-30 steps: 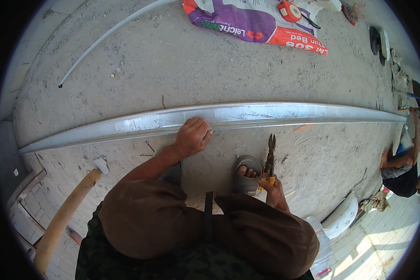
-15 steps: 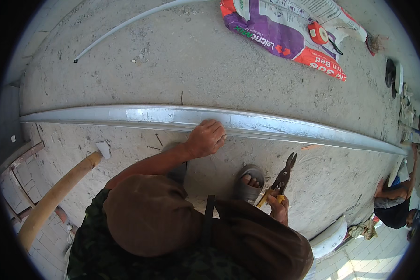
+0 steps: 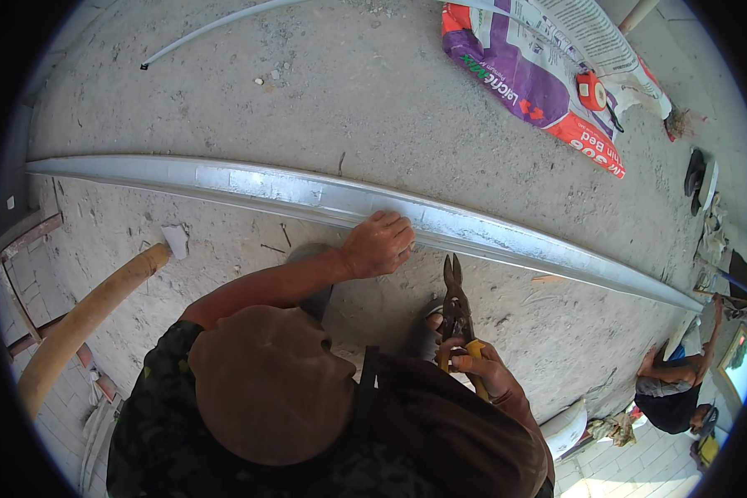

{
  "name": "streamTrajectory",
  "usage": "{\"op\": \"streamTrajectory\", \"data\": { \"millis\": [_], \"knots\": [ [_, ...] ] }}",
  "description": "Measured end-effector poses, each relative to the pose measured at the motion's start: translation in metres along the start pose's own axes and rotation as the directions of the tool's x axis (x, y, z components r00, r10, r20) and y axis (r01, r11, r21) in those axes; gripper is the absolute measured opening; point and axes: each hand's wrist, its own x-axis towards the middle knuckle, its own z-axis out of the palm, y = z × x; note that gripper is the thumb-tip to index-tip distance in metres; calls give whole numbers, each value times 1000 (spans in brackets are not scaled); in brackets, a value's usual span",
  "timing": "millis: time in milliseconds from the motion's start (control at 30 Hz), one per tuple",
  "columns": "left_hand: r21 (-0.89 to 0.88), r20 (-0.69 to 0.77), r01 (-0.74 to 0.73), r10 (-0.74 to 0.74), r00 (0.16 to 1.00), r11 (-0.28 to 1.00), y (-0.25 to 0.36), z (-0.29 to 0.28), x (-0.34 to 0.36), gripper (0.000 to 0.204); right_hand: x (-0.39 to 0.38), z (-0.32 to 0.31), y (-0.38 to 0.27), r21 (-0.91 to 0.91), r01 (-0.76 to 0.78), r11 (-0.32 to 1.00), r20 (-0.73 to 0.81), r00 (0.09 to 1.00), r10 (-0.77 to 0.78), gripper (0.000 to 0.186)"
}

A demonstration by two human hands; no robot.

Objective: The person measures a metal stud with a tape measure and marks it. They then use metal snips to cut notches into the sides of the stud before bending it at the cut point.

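A long silver metal channel lies across the concrete floor, slanting down toward the right. My left hand has its fingers curled over the near edge of the channel, just left of the snips. In my right hand are dark metal snips with yellow handles; their tips point up at the channel's near edge, slightly apart. My sandalled foot shows partly behind the snips. A couple of loose nails lie on the floor below the channel.
A torn bag carries a red tape measure at the upper right. A white pipe lies at top. A wooden handle with metal head stands at left. Another person crouches at right, by a white basin and dark footwear.
My right hand has raised the snips up and leftward, closer to my left hand and the channel. The camera view has shifted, so the channel now slopes more steeply toward the right.
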Motion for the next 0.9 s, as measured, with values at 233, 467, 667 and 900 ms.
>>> {"op": "streamTrajectory", "data": {
  "millis": [233, 467, 667, 900],
  "knots": [
    [-21, -29, -2, 2, 1000, 1000, 0, 3, 1, 19, 10, 16, -44, -164, -182, 970, -44, 983, 177, 36],
    [-12, -11, 10, -10, 1000, 1000, 1, 1, -1, 21, 15, 30, -64, -224, -292, 930, -103, 956, 276, 38],
    [-16, 6, 0, 1, 1000, 1000, 0, 1, -1, 24, 22, 32, -77, -251, -328, 911, -122, 944, 307, 43],
    [-36, 6, 6, -6, 1000, 999, -1, 2, -2, 25, 26, 41, -92, -242, -420, 875, -188, 904, 383, 42]
  ]
}}
